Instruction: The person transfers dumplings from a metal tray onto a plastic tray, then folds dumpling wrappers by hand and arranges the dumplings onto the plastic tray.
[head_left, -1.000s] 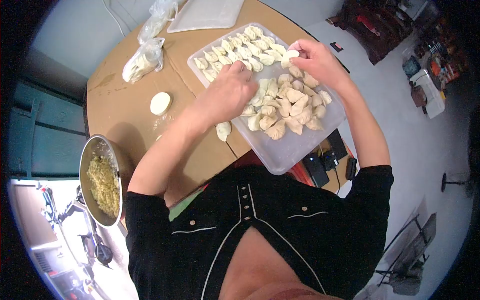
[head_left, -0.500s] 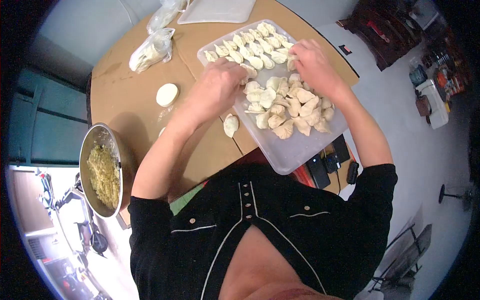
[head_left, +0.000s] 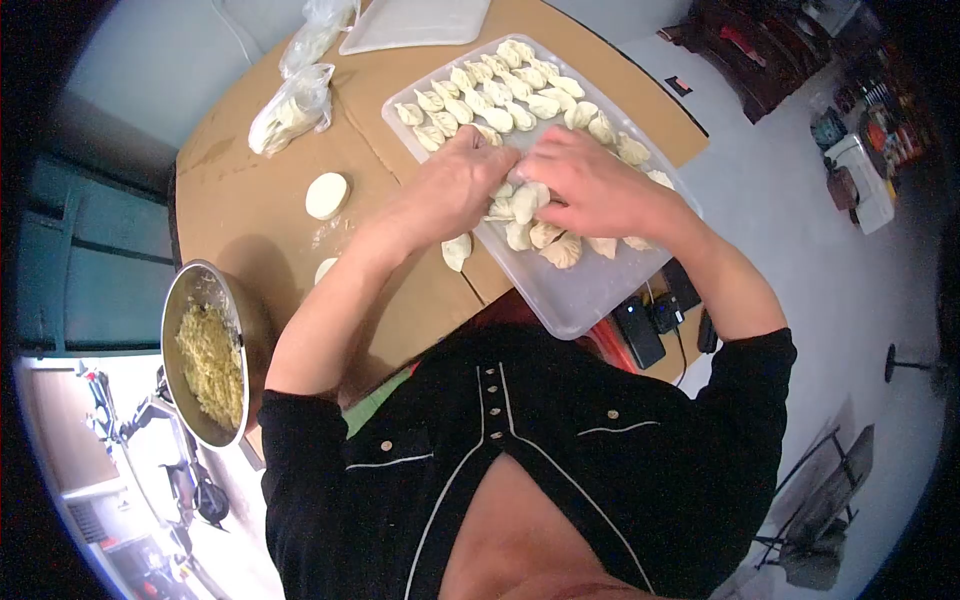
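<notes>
curled fingers of left hand (head_left: 455, 185) and right hand (head_left: 592, 180) nearly meet over dumplings (head_left: 563, 250) in the tray (head_left: 588, 290) at one o'clock, likely to avoid squashing any, though whether they grip one, i can't tell.

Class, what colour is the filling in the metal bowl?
The filling is yellowish; head view.

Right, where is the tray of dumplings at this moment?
In the head view, the tray lies right of centre on the table, under the left hand and right hand, just right of a lone dough piece.
</notes>
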